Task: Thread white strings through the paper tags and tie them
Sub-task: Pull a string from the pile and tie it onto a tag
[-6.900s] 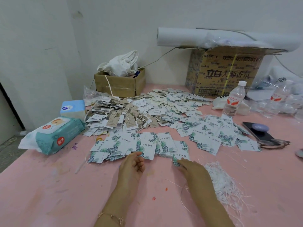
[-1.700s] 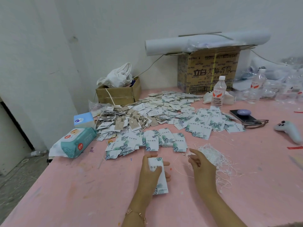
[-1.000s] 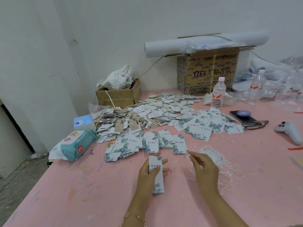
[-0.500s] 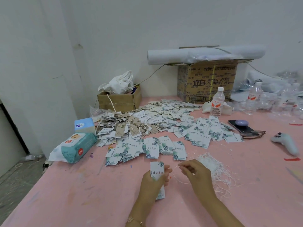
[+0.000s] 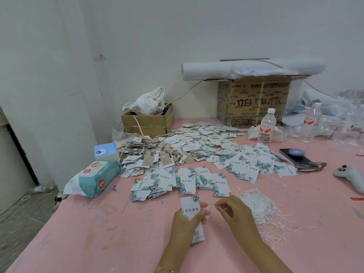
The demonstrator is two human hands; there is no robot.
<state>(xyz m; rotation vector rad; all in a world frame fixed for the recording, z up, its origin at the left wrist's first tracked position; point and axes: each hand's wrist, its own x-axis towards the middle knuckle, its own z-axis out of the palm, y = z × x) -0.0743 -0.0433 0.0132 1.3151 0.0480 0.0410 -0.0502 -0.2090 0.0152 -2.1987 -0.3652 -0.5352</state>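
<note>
My left hand (image 5: pixel 186 223) grips a white paper tag (image 5: pixel 190 207) printed with green leaves, held upright near the table's front. Just to its right, my right hand (image 5: pixel 233 212) pinches a thin white string (image 5: pixel 210 208) that runs toward the tag's edge. A loose heap of white strings (image 5: pixel 260 209) lies on the pink table to the right of that hand. Beyond my hands a row of leaf-printed tags (image 5: pixel 183 182) is spread out, with a larger pile of tags (image 5: pixel 177 148) behind it, some with strings on.
A wet-wipes pack (image 5: pixel 94 178) and a tissue box (image 5: pixel 106 151) sit at the left edge. Two cardboard boxes (image 5: pixel 147 123) (image 5: pixel 254 101) stand by the wall. A water bottle (image 5: pixel 266 126), a phone (image 5: pixel 295 155) and a game controller (image 5: pixel 352 176) lie to the right.
My left hand picked one tag from the row and lifted it. My right hand drew a string from the heap and brought it over to the tag.
</note>
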